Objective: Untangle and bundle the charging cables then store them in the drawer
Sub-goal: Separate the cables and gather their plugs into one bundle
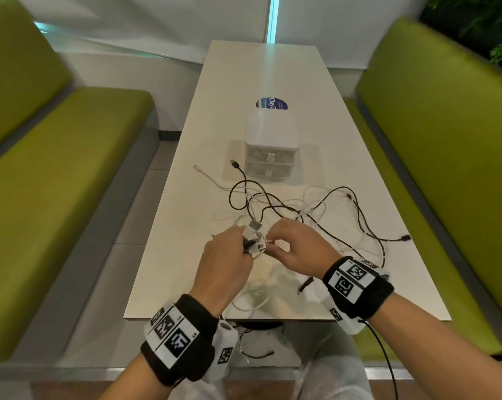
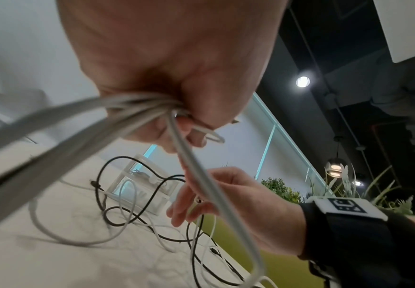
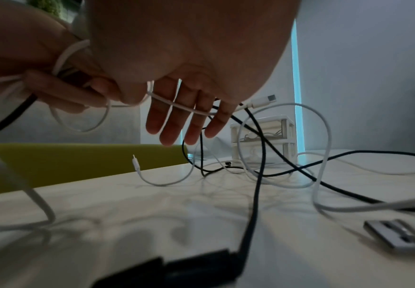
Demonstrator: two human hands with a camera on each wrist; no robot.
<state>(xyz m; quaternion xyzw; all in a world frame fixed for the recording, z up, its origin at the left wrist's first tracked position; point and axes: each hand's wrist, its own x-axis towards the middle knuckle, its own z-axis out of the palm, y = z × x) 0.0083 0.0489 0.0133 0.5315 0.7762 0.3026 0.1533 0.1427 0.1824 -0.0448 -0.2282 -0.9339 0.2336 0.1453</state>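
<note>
— Hands?
— My left hand grips white cable coils; my right hand pinches a strand beside it.
— Drawers?
— Drawer box beyond my fingers (both shut), loose cables between.

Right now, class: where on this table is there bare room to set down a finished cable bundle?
Free: the table beyond the drawer unit, past the round sticker. Crowded: between drawer unit and both hands, tangled black and white cables cover it.

A round blue sticker on the white table is partly hidden behind the small drawer unit; only the white letters "Clay" can be read. No other legible text is seen.
</note>
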